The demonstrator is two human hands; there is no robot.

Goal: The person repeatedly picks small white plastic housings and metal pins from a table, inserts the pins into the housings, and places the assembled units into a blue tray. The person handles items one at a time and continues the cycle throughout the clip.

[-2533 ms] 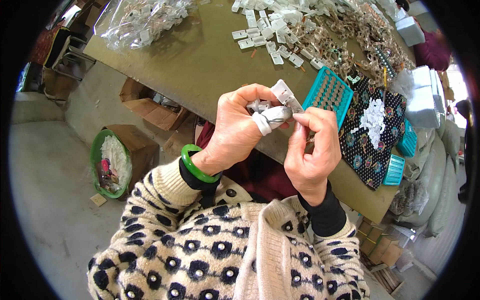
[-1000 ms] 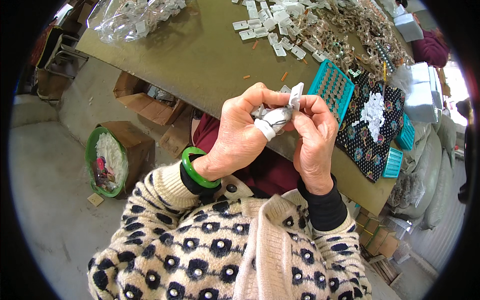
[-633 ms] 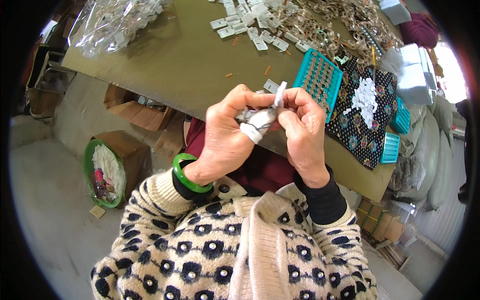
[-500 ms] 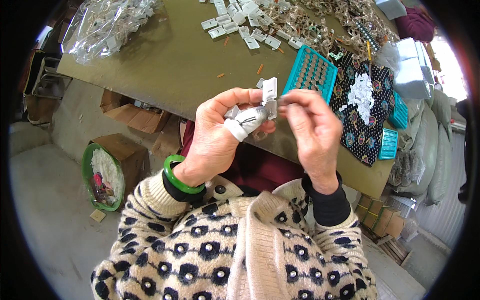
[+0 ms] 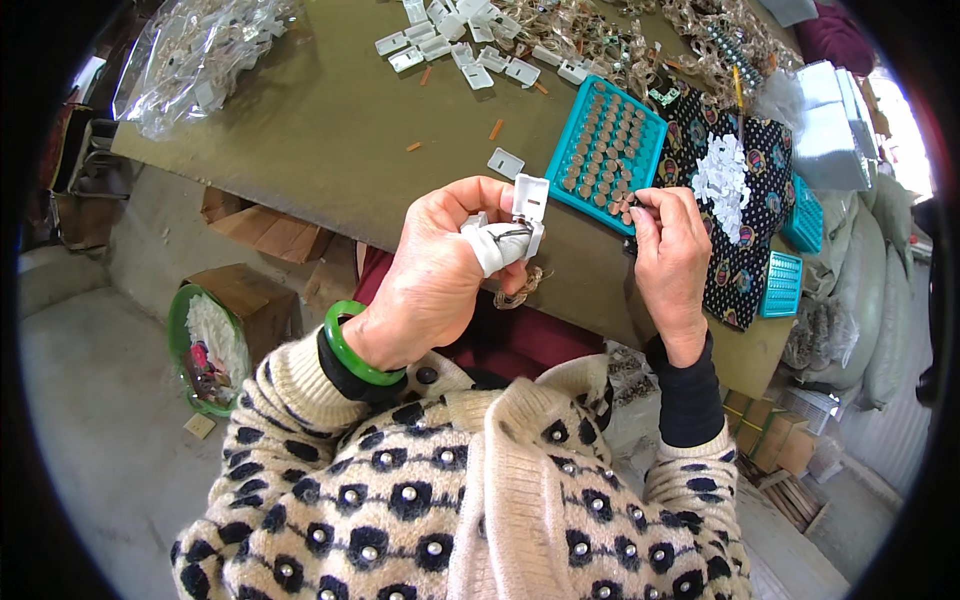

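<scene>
My left hand (image 5: 430,270) is closed around a small white plastic case (image 5: 531,197) whose hinged lid stands up. White wrapping with dark marks covers one of its fingers. Below those fingers hangs a coil of thin clear wire (image 5: 522,290), partly hidden. My right hand (image 5: 672,255) has thumb and fingertips pinched at the near right corner of a teal tray (image 5: 562,140). Rows of small round metal discs (image 5: 600,150), like button cells, sit in that tray. Whatever the right fingertips grip is too small to make out. A loose white plastic piece (image 5: 506,162) lies left of the tray.
White cases (image 5: 470,65) and tangled clear wires (image 5: 690,30) lie at the table's far side. White scraps (image 5: 722,185) rest on a patterned dark cloth (image 5: 735,285) at right. A clear plastic bag (image 5: 205,60) sits far left. A green basket (image 5: 180,335) stands on the floor.
My right hand has moved right, away from the white case, to the teal tray's corner. The left hand still holds the case, turned slightly. A loose white piece now shows on the table.
</scene>
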